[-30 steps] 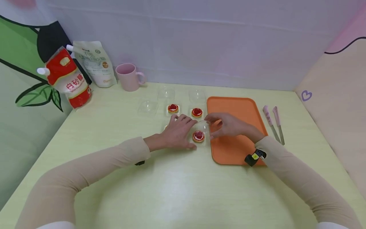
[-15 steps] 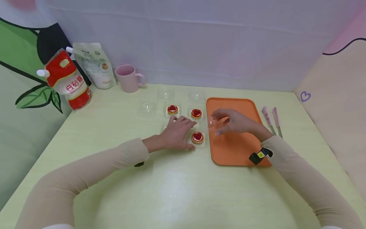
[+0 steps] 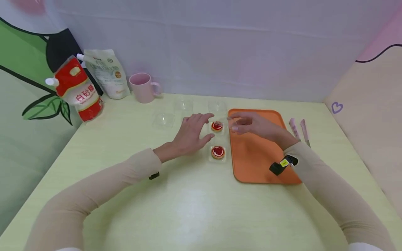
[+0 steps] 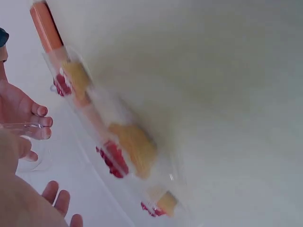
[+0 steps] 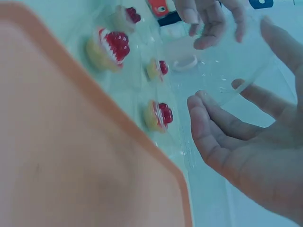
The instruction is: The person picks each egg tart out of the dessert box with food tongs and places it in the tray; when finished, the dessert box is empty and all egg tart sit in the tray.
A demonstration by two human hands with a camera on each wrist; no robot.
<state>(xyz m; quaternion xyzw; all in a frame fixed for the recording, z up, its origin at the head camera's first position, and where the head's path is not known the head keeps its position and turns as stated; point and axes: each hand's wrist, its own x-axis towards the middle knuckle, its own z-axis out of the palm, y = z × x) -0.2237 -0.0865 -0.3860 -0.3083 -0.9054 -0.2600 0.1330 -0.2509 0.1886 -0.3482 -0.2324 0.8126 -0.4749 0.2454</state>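
A clear plastic lid (image 4: 35, 153) is pinched between the thumb and fingers of my right hand (image 3: 255, 126), over the left edge of the orange tray. My left hand (image 3: 190, 134) hovers over the tarts with thumb and fingers spread and nothing in them. Between the hands, a small berry-topped tart (image 3: 216, 126) sits on a clear square base. Nearer the front is another tart (image 3: 218, 152) on its own base, uncovered. Further tarts are hidden behind my left hand in the head view; one such tart (image 5: 127, 18) shows in the right wrist view.
The orange tray (image 3: 260, 160) lies right of the tarts, with two pink-handled knives (image 3: 294, 128) beyond. Clear lids (image 3: 164, 119) rest behind the tarts. A pink mug (image 3: 142, 89), a red sugar pouch (image 3: 80, 92) and a white pouch (image 3: 108, 75) stand at back left.
My right hand first drew the lid right from the front tart, then moved it back toward the rear tart. My left hand has moved away from the front tart, further back, opening wider.
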